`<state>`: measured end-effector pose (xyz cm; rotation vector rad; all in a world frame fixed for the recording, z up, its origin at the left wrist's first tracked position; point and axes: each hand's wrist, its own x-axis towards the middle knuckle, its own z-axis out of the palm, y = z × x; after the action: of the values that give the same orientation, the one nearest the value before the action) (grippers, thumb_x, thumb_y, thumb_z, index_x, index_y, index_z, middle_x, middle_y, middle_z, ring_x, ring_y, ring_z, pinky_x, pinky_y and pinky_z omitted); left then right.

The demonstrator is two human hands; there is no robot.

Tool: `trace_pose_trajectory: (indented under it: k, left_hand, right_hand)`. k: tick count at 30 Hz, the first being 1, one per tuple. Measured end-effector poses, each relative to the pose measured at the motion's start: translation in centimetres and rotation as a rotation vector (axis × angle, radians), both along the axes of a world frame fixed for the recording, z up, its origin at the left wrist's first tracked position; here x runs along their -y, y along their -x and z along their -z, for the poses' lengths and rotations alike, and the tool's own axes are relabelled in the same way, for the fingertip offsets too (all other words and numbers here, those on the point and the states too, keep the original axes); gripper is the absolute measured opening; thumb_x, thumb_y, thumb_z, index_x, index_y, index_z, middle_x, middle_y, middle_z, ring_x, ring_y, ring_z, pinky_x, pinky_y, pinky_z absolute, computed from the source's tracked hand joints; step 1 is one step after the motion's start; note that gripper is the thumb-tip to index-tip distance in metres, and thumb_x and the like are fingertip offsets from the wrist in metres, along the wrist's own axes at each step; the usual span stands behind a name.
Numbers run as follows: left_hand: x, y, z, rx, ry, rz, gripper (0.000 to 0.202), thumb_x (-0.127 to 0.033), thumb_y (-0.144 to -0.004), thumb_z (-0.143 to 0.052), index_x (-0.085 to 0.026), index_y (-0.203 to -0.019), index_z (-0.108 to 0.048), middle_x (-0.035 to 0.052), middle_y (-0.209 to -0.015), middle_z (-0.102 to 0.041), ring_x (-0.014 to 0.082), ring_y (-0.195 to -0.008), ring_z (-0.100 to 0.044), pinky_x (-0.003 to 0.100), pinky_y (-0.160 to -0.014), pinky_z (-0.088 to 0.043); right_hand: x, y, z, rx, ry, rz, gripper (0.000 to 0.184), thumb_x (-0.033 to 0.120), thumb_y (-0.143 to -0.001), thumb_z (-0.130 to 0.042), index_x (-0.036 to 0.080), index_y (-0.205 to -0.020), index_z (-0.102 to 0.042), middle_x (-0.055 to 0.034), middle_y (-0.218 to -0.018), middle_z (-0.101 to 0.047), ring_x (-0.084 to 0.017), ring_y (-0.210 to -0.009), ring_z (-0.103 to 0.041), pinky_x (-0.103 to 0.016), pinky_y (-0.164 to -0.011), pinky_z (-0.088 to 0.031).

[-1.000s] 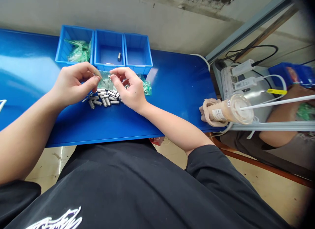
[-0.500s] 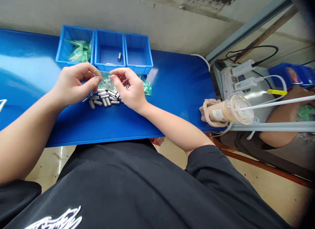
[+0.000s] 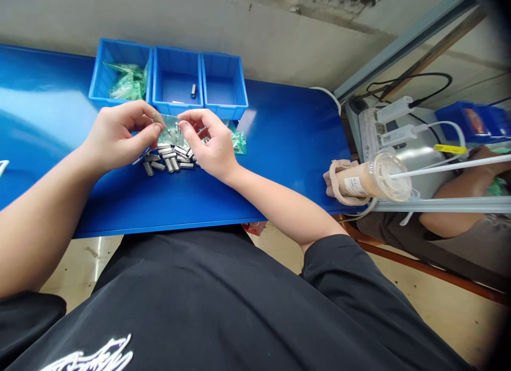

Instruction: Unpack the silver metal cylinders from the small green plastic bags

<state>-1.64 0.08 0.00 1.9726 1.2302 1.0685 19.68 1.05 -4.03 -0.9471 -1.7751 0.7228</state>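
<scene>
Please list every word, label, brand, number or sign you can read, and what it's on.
No text can be read for certain.
White label on the drink cup: print too small.
Yellow cable tag: dark marks, too blurred.
Lower white adapter: tiny print, unreadable.
Black shirt: white design, cut off by the frame; no letters I can make out.

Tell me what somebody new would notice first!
Probably the left hand and right hand, pinching a see-through bag beside a pile of metal pieces on the blue table. Behind them stand three blue bins in a row. To the right is a drink cup with a white straw.
</scene>
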Motion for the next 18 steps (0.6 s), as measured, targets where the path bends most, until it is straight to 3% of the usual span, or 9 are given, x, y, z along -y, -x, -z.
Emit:
trace_pose_trajectory:
  k: [18]
  left_hand:
    - [0.28, 0.08, -0.32, -0.045, 0.020, -0.021, 0.029, -0.042, -0.087, -0.066, -0.015, -0.093, -0.071, -0.0012, -0.066, -0.068, 0.0064, -0.056, -0.061, 0.016, -0.054, -0.046]
  right_hand:
    - [-0.18, -0.04, 0.21, 0.064, -0.033, -0.010, 0.053, 0.060, -0.112, -0.039, 0.014, -0.120, -0.066, -0.0065, -0.116, -0.072, -0.009, -0.098, -0.067, -0.027, -0.093, -0.066]
